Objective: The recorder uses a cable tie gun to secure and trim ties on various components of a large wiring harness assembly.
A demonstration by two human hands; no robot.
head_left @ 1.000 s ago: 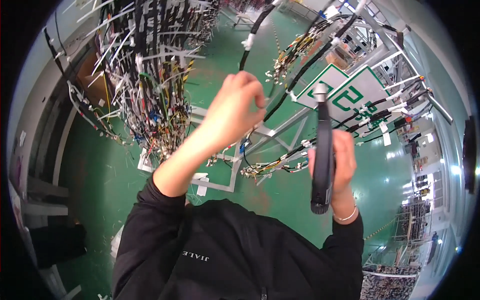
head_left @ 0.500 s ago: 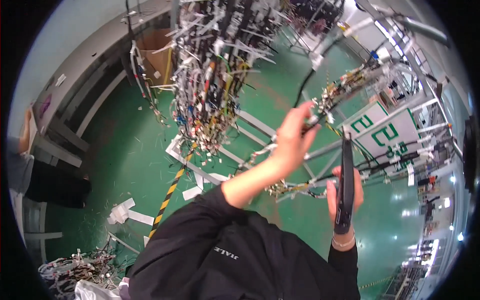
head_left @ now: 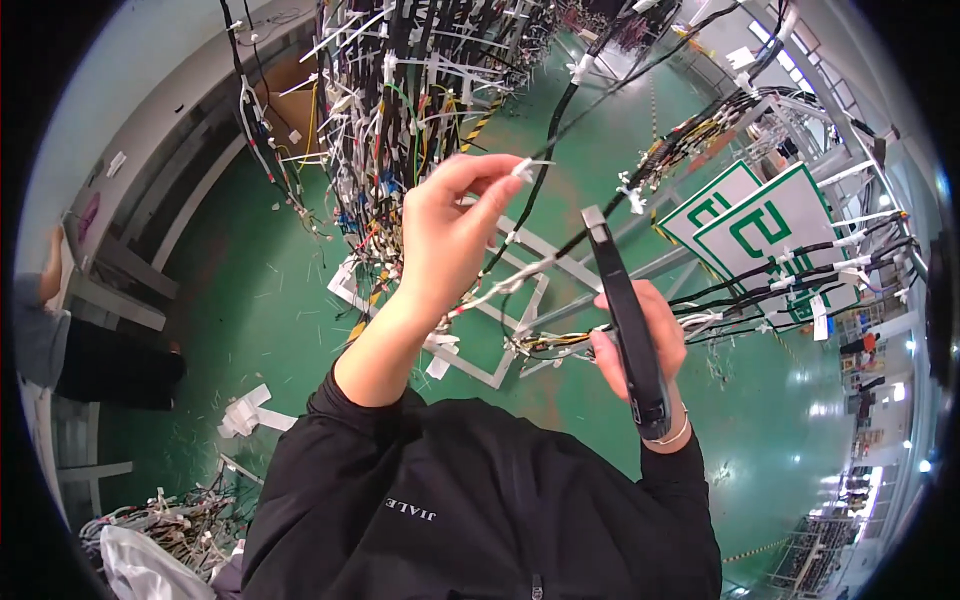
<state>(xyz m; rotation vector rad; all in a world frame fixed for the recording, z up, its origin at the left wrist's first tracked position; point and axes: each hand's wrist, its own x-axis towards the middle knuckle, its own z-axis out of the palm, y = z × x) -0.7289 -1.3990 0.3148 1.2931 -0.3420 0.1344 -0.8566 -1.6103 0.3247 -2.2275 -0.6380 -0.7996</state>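
My left hand [head_left: 450, 235] is raised in front of the hanging harnesses, its thumb and forefinger pinched on a small white cable tie [head_left: 523, 170] at a thin dark cable. Wrapped in my right hand [head_left: 650, 335] is a black cable tie gun [head_left: 630, 320], its grey metal nose pointing up and away from me. The nose is apart from the pinched tie. Between the hands runs a wire harness [head_left: 530, 268] with pale and dark sections, passing behind the tool. My left hand's other fingers are curled and partly hidden.
A dense bundle of wire harnesses [head_left: 400, 130] hangs ahead to the left. White signs with green marks [head_left: 775, 245] and more harnesses on a rack [head_left: 800, 290] stand at right. Another person [head_left: 85, 350] is at far left. Wires [head_left: 165, 535] lie heaped at lower left.
My left hand has moved left and up, away from the harness near the signs, and now pinches the white tie. My right hand has brought the tool left and tilted it left.
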